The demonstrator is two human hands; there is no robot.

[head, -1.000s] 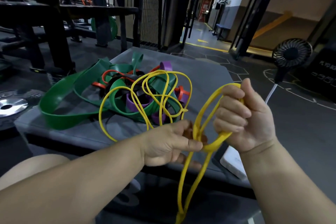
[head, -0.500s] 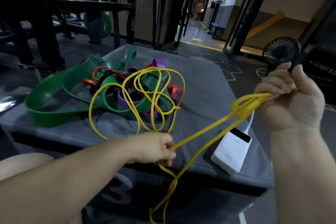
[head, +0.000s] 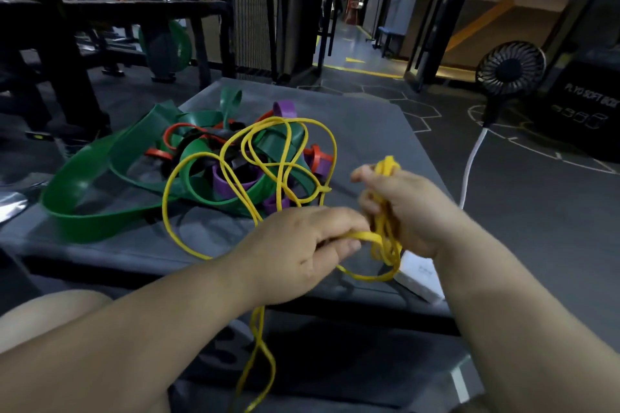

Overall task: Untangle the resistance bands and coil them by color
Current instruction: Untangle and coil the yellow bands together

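head cam | faces forward-down | close over hands point(head: 352, 228)

The right hand point(head: 407, 211) has swung back in beside the left hand point(head: 302, 251), with the yellow band point(head: 385, 238) now bunched into loops between them.

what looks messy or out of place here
The yellow band is only partly coiled in the right hand; its loose loops lie draped over the green band and purple band on the mat, and one length dangles off the near edge below the left hand.
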